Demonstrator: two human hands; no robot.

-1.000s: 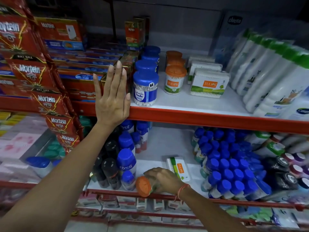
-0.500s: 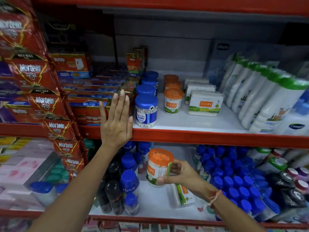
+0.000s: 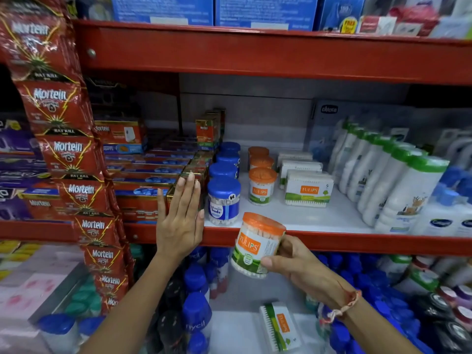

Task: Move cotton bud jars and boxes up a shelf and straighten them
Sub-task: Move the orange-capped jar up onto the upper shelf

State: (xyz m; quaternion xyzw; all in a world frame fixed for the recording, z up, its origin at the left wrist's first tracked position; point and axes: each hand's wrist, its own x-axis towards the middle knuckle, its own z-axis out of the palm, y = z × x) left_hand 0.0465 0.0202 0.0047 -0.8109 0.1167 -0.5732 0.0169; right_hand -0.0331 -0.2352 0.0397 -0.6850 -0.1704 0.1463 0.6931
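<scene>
My right hand (image 3: 293,264) grips an orange-lidded Tulips cotton bud jar (image 3: 255,245), tilted, in front of the red edge of the middle shelf (image 3: 357,242). My left hand (image 3: 180,221) is flat, fingers together, pressed against the Mortein boxes (image 3: 143,198) at that shelf's edge. On the shelf stand a row of blue-lidded bud jars (image 3: 223,200), a row of orange-lidded Tulips jars (image 3: 261,186) and stacked Tulips boxes (image 3: 309,191). One Tulips box (image 3: 281,328) lies on the lower shelf.
White bottles with green caps (image 3: 383,175) fill the shelf's right side. A hanging strip of red Mortein sachets (image 3: 69,149) drapes down the left. Blue-capped bottles (image 3: 196,310) crowd the lower shelf. Bare white shelf shows in front of the Tulips boxes (image 3: 306,218).
My right hand lifted the orange-lidded jar from the lower shelf up to the middle shelf's edge. The view tilted upward; my left hand stayed against the boxes.
</scene>
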